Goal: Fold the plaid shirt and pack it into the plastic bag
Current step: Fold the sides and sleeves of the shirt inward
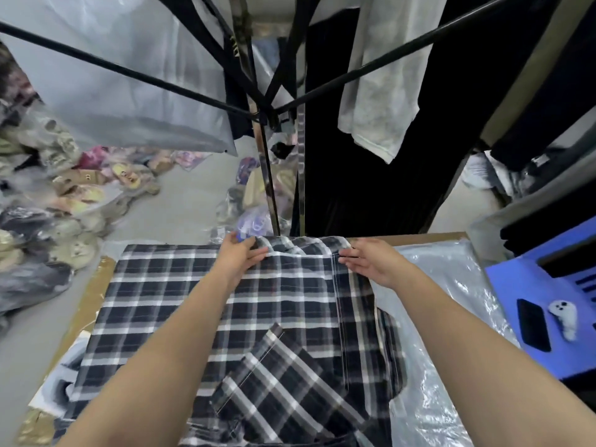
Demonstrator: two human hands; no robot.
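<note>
The plaid shirt [180, 285] lies spread flat on the table [93, 285], covering most of it from the near edge to the far edge, with its collar at the far edge. One sleeve [274, 375] is folded back across the body of the shirt, slanting toward the near edge. The right side of the shirt is folded in along a straight seam.

Both hands are out at the collar, close together. The left hand [243, 253] rests on the cloth just left of the collar, fingers fairly straight and flat on the fabric. The right hand [367, 259] is at the top of the folded right edge, fingertips together and touching the seam; whether it pinches the cloth or only touches it cannot be told.

The plastic bag [451, 279] – clear and crinkled – lies flat along the right edge of the table, and the shirt's right side overlaps it.

Beside the table on the right is a blue stand [516, 285] bearing a black phone [533, 324] and a white controller [562, 317] (side by side, not touching). Beyond the far edge a black rack [129, 72] carries a pale garment [377, 91], and bagged clothes [48, 221] are heaped on the floor to the left.
</note>
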